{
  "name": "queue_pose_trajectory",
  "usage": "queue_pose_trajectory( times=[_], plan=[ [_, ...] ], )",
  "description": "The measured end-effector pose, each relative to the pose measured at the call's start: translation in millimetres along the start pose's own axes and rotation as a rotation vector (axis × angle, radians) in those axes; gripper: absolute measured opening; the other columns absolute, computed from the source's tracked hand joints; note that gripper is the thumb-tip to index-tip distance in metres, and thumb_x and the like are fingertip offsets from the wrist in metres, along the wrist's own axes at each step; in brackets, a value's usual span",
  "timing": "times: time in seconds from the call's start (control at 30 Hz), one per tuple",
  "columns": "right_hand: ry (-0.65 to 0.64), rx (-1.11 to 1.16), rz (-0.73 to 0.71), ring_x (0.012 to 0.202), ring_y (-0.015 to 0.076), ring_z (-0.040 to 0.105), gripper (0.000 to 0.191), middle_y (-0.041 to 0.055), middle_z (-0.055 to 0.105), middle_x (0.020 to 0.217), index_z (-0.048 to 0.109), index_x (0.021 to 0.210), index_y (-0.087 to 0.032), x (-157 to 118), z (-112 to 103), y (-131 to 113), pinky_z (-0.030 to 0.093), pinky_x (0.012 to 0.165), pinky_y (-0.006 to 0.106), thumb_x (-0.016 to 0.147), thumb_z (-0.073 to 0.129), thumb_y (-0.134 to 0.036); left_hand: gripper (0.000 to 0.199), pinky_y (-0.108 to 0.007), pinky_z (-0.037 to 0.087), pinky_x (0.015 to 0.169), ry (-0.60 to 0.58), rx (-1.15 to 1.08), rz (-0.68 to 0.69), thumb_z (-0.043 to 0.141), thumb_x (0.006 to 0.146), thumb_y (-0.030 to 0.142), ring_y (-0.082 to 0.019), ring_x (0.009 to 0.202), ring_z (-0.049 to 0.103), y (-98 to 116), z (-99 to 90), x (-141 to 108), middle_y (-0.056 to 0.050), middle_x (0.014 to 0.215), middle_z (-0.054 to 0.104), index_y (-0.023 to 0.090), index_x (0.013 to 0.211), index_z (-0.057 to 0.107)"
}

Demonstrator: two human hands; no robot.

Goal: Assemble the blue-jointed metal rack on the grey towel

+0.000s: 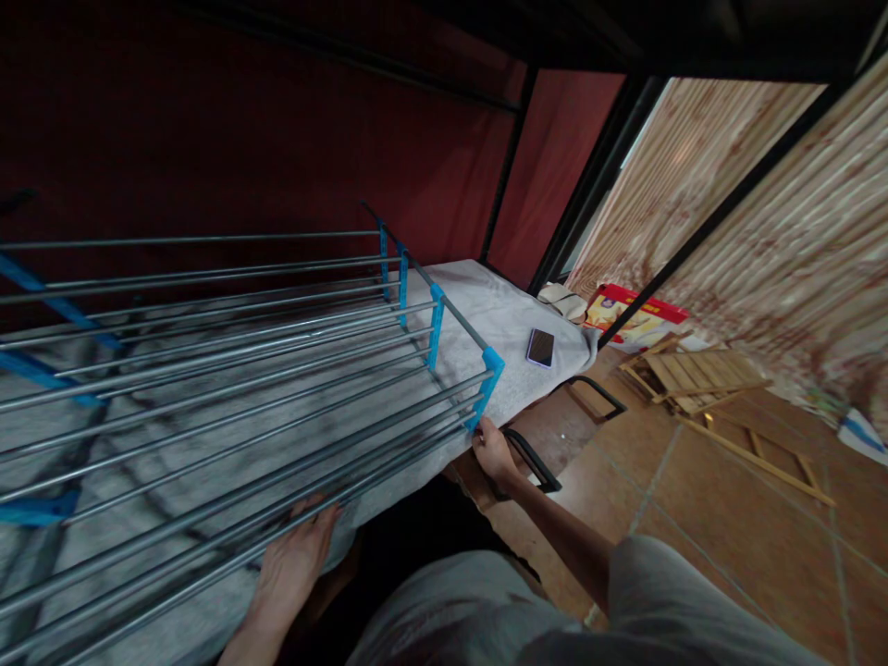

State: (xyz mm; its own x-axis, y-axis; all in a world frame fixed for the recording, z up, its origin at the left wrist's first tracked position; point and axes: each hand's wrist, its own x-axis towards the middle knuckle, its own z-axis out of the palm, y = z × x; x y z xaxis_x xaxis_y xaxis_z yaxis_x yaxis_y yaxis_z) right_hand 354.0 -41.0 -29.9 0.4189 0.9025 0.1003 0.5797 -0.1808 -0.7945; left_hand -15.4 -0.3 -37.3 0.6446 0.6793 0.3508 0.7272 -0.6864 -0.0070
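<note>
A shoe rack (pixel 312 328) of grey metal rods and blue plastic connectors lies across a grey cloth (pixel 478 305) on a bed-like platform. My right hand (pixel 496 451) is closed at the lower end of the nearest blue connector (pixel 490 387), at the rack's right front corner. Further left, my left hand (pixel 295 555) reaches under the front rods, its fingers curled against them; the fingertips are partly hidden. More blue connectors (pixel 52 509) show at the left edge of the view.
A phone (pixel 540 348) lies on the cloth right of the rack. Black posts (pixel 510 166) and a dark red panel (pixel 277 148) enclose the back. On the tiled floor (pixel 624 490) are a folded wooden stool (pixel 714 379), a red-yellow box (pixel 631 314) and black handles (pixel 534 462). Patterned curtains (pixel 763 213) hang right.
</note>
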Motion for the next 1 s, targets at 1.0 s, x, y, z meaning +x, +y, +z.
queue_pose_trajectory(
  times=[1.0],
  plan=[
    [-0.131,0.098,0.212,0.08,0.0205,0.063,0.02,0.005,0.069,0.078,0.067,0.079,-0.019,13.1,-3.6,-13.0,0.051,0.081,0.033,0.071,0.049,-0.02,0.045,-0.028,0.058,0.08,-0.18,-0.238,-0.08,0.034,0.094,0.021,-0.021,0.094,0.074,-20.0,4.5,-17.2,-0.009,0.114,0.074,0.018,0.119,0.071]
  ],
)
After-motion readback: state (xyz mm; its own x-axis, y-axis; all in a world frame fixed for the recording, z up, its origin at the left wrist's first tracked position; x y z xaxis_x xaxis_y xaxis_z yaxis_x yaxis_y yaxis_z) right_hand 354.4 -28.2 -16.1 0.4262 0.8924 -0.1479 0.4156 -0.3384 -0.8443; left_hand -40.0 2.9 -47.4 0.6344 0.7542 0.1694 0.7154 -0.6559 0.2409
